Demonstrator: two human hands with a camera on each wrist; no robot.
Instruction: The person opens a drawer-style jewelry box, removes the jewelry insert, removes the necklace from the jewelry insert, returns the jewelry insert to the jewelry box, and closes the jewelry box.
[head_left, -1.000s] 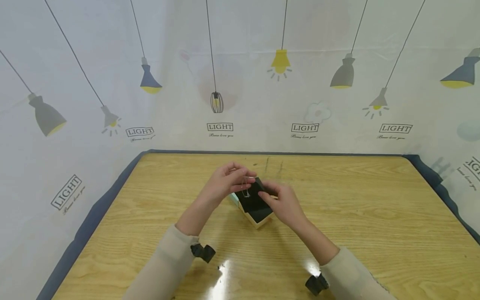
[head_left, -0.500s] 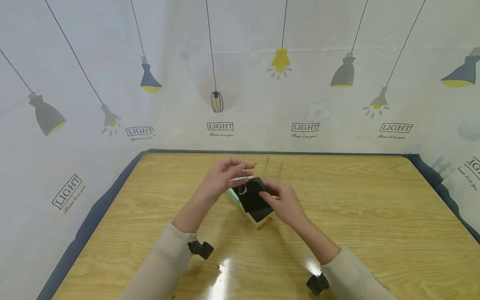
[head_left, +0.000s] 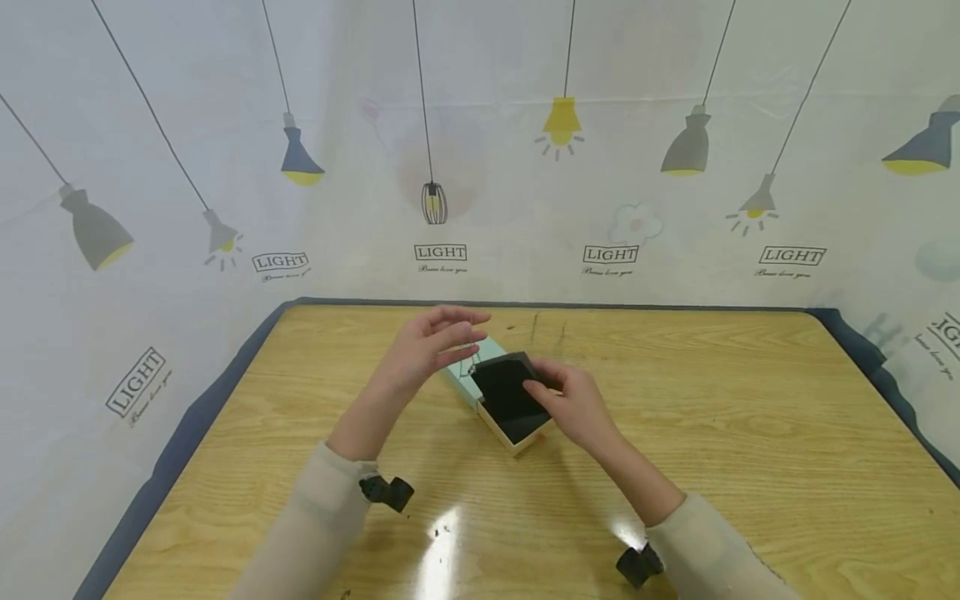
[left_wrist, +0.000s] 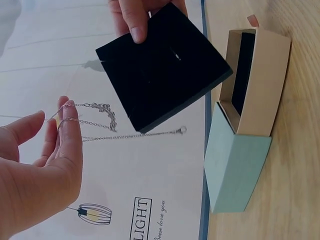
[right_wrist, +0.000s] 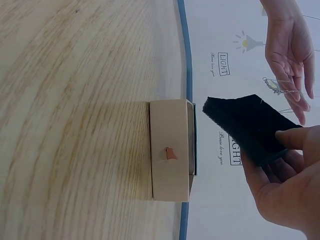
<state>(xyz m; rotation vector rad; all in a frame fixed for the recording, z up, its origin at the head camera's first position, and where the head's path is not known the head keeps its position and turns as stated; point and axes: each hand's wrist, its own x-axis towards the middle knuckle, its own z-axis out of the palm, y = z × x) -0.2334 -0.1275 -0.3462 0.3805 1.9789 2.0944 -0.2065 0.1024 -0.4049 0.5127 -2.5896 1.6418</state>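
Note:
A silver chain necklace (left_wrist: 102, 109) hangs in loops from the fingers of my left hand (left_wrist: 55, 165), and its clasp end dangles free. In the head view this hand (head_left: 420, 350) is raised over the mint-green sleeve (head_left: 461, 379) of a small drawer box. My right hand (head_left: 573, 404) pinches a square black foam insert (left_wrist: 165, 70) at its edge, thumb on its face; small slits show in it. The insert is tilted above the box's beige drawer (left_wrist: 270, 85), which is pulled partly out of the sleeve. In the right wrist view the necklace (right_wrist: 280, 86) hangs beyond the insert.
The box stands on a wood-grain table (head_left: 712, 417). An orange ribbon tab (right_wrist: 171, 153) is on the drawer's front. Behind the table hangs a white cloth (head_left: 510, 183) printed with lamps. Each sleeve carries a small black camera, such as the left camera (head_left: 386, 493).
My left hand has drawn left and away from the foam insert, taking the necklace along. More of the green sleeve shows. The right hand and insert have barely moved.

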